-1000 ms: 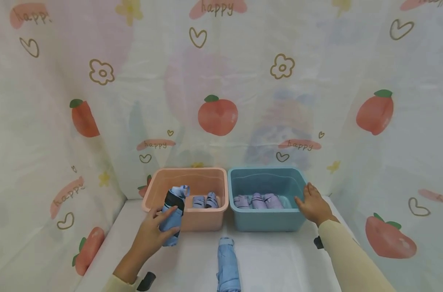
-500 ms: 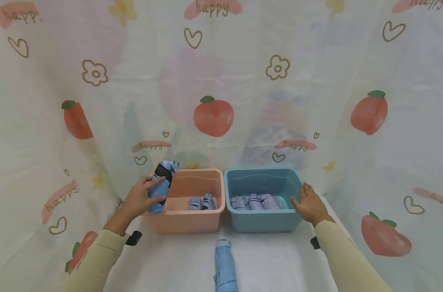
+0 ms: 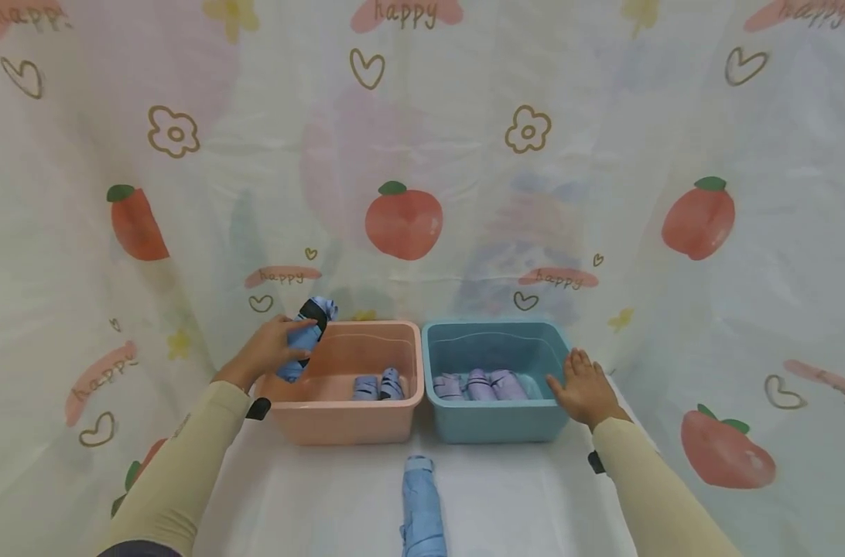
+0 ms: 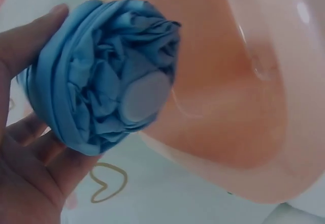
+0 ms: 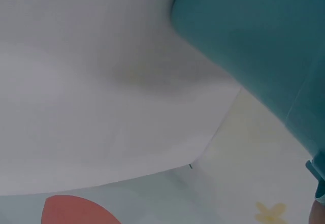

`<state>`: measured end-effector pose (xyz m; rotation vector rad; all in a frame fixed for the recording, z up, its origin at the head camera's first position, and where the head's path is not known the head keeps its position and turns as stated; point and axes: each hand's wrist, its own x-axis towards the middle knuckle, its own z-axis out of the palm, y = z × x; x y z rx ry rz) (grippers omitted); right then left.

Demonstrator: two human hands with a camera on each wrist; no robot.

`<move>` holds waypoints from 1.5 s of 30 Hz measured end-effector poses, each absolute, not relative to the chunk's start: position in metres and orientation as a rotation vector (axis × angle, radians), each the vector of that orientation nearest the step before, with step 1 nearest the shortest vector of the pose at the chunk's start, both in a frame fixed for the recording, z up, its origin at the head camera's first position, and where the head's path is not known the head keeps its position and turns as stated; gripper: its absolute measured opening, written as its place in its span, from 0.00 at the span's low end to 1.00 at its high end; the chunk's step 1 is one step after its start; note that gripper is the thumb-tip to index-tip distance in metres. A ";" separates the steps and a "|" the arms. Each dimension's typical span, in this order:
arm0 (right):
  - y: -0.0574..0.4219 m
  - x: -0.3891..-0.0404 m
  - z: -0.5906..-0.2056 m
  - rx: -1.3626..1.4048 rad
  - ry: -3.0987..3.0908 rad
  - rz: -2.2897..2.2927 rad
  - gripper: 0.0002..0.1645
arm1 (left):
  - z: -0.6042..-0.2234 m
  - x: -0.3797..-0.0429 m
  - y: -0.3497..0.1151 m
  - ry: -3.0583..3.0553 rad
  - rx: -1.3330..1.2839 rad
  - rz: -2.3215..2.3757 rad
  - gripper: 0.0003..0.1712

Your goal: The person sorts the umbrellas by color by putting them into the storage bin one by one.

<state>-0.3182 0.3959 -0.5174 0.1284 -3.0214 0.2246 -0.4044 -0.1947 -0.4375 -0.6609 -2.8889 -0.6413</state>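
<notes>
My left hand (image 3: pixel 264 352) grips a folded blue umbrella (image 3: pixel 299 342) with a black band, tilted over the left end of the peach bin (image 3: pixel 349 427). In the left wrist view, the thumb and fingers wrap round the bunched blue fabric (image 4: pixel 96 76), and a pale round end cap (image 4: pixel 146 97) faces the camera. My right hand (image 3: pixel 588 388), fingers straight, lies at the right rim of the teal bin (image 3: pixel 499 427). Only a fingertip (image 5: pixel 318 213) shows in the right wrist view, at that bin's edge. Another folded blue umbrella (image 3: pixel 423 507) lies on the table in front.
Two small bluish rolled umbrellas (image 3: pixel 391 384) lie in the peach bin's right part. Three lilac ones (image 3: pixel 481 385) lie in the teal bin. The bins stand side by side on a white table (image 3: pixel 520 503), against a fruit-printed curtain (image 3: pixel 464 155).
My left hand has lifted the umbrella from in front of the peach bin up and left over its left end, tilting it further. My right hand stays at the teal rim; the head view shifts slightly.
</notes>
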 end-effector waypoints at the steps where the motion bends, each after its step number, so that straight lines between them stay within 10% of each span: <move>1: 0.396 -0.319 -0.518 0.133 -3.029 0.217 0.48 | -0.438 -0.407 -0.195 -2.926 -0.647 -0.657 0.38; 45: 0.393 -0.320 -0.527 0.085 -3.023 0.278 0.50 | -0.517 -0.481 -0.167 -3.468 -0.930 -0.438 0.33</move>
